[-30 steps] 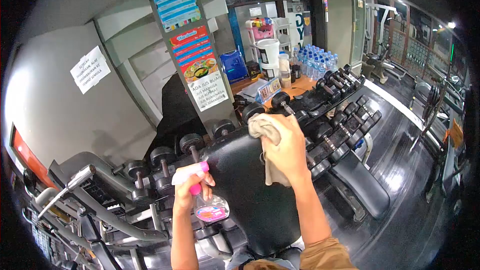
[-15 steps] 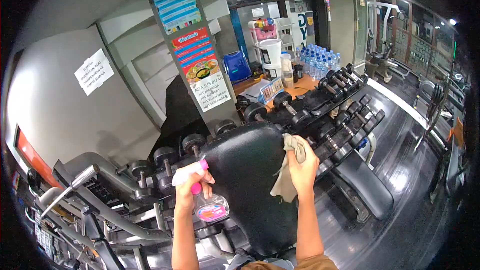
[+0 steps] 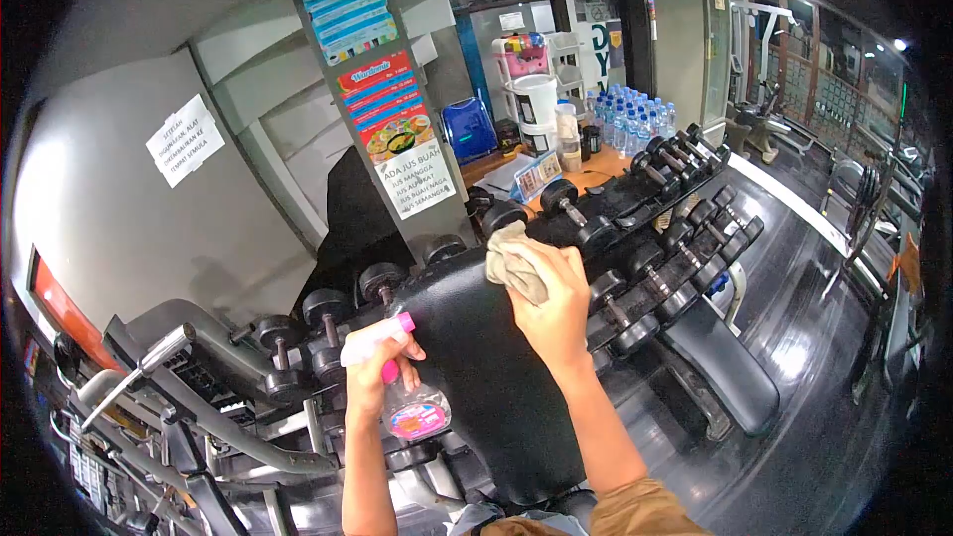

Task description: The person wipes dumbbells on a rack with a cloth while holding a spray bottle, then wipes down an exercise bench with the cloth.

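"Bench (image 3: 486, 367) as landmark: what hangs far left of it?"

"Notice (image 3: 186, 140) on the wall (image 3: 99, 169), 'SETELAH DIGUNAKAN, ALAT DIKEMBALIKAN KE TEMPAT SEMULA', likely posted there for users to see"

"And by the bench's left edge?"

"The left hand (image 3: 379, 367), fingers curled closed round the neck of a spray bottle (image 3: 417, 407), perhaps because that suits squeezing; its pink label (image 3: 418, 420) is too small to read"

"The post (image 3: 429, 225) behind the bench?"

"A red poster (image 3: 385, 109), title hard to make out, then a white sheet (image 3: 414, 184): 'ADA JUS BUAH', with mangga, alpukat, buah naga and semangka below"

"Where's the cloth (image 3: 514, 264)?"

"At the bench's top right, bunched in the right hand (image 3: 553, 303), whose fingers close on it, presumably so it won't slip; I can't tell how hard it presses"

"Behind the bench, to its right?"

"A sign (image 3: 601, 48) showing 'GY', clear bottles (image 3: 630, 124) grouped on a table (image 3: 593, 179), maybe for easy reach, and dumbbells (image 3: 635, 335) racked in rows"
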{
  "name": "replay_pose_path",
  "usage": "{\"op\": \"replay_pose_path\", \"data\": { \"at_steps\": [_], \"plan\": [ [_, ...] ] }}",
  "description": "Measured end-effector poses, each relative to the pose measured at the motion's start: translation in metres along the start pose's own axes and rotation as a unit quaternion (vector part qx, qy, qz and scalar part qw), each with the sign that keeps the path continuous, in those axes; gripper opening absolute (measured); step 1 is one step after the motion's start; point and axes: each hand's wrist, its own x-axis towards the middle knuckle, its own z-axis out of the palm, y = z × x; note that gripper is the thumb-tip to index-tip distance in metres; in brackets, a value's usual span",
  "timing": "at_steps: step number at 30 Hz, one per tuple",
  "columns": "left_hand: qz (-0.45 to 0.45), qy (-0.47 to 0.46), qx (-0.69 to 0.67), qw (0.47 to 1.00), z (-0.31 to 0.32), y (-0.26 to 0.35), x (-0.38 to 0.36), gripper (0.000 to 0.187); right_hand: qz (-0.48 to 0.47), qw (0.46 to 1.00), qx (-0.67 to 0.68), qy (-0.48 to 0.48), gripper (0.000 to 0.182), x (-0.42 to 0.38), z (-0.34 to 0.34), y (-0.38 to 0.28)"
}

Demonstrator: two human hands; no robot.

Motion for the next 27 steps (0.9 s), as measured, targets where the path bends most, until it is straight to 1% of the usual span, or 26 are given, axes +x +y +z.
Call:
{"op": "replay_pose_path", "data": {
  "at_steps": [1, 3, 4, 5, 6, 7, 8, 10, 12, 14, 15, 17, 18, 19, 21, 22, 23, 25, 27],
  "plan": [
    [0.001, 0.003, 0.001, 1.0, 0.002, 0.002, -0.002, 0.029, 0.005, 1.0, 0.007, 0.007, 0.041, -0.004, -0.003, 0.002],
    [-0.021, 0.024, 0.016, 0.999, 0.01, 0.008, -0.007, 0.021, -0.002, 1.0, 0.015, 0.01, 0.04, -0.012, -0.009, 0.006],
    [-0.023, 0.008, 0.045, 0.999, 0.019, 0.015, -0.011, 0.022, 0.021, 0.999, 0.019, 0.015, 0.041, -0.019, -0.013, 0.009],
    [-0.018, 0.003, 0.087, 0.996, 0.034, 0.023, -0.013, 0.016, 0.044, 0.999, 0.022, 0.02, 0.042, -0.026, -0.016, 0.01],
    [-0.037, -0.017, 0.113, 0.993, 0.042, 0.028, -0.012, 0.015, 0.066, 0.997, 0.03, 0.034, 0.041, -0.033, -0.019, 0.01],
    [-0.058, -0.037, 0.139, 0.988, 0.048, 0.031, -0.013, 0.015, 0.066, 0.997, 0.029, 0.032, 0.041, -0.04, -0.022, 0.009],
    [-0.071, -0.048, 0.121, 0.989, 0.055, 0.032, -0.012, 0.015, 0.084, 0.995, 0.021, 0.046, 0.04, -0.048, -0.023, 0.01],
    [-0.072, -0.059, 0.137, 0.986, 0.07, 0.038, -0.007, 0.018, 0.112, 0.991, 0.02, 0.064, 0.039, -0.065, -0.023, 0.013],
    [-0.076, -0.065, 0.138, 0.985, 0.077, 0.037, -0.002, 0.019, 0.103, 0.993, 0.007, 0.056, 0.039, -0.076, -0.026, 0.012],
    [-0.071, -0.065, 0.136, 0.986, 0.08, 0.033, 0.003, 0.029, 0.092, 0.995, -0.009, 0.037, 0.041, -0.082, -0.031, 0.008],
    [-0.069, -0.066, 0.134, 0.986, 0.08, 0.032, 0.005, 0.029, 0.09, 0.995, -0.011, 0.037, 0.041, -0.084, -0.032, 0.007],
    [-0.083, -0.052, 0.133, 0.986, 0.08, 0.031, 0.007, 0.021, 0.086, 0.996, -0.018, 0.029, 0.042, -0.086, -0.034, 0.007],
    [-0.079, -0.052, 0.126, 0.988, 0.079, 0.031, 0.007, 0.03, 0.076, 0.996, -0.022, 0.034, 0.043, -0.084, -0.034, 0.009],
    [-0.078, -0.053, 0.124, 0.988, 0.077, 0.031, 0.006, 0.03, 0.074, 0.996, -0.023, 0.033, 0.043, -0.08, -0.034, 0.01],
    [-0.064, -0.054, 0.131, 0.988, 0.073, 0.031, 0.003, 0.027, 0.064, 0.996, -0.046, 0.043, 0.045, -0.066, -0.033, 0.012],
    [-0.07, -0.051, 0.12, 0.989, 0.07, 0.033, 0.001, 0.022, 0.062, 0.996, -0.046, 0.052, 0.045, -0.057, -0.029, 0.014],
    [-0.072, -0.052, 0.12, 0.989, 0.066, 0.032, -0.001, 0.022, 0.043, 0.997, -0.04, 0.056, 0.043, -0.045, -0.027, 0.012],
    [-0.072, -0.037, 0.071, 0.994, 0.056, 0.026, -0.003, 0.019, 0.024, 0.997, -0.041, 0.056, 0.041, -0.031, -0.02, 0.009],
    [-0.063, -0.032, 0.056, 0.996, 0.046, 0.022, -0.005, 0.017, 0.002, 0.997, -0.065, 0.049, 0.042, -0.026, -0.013, 0.0]
  ]
}}
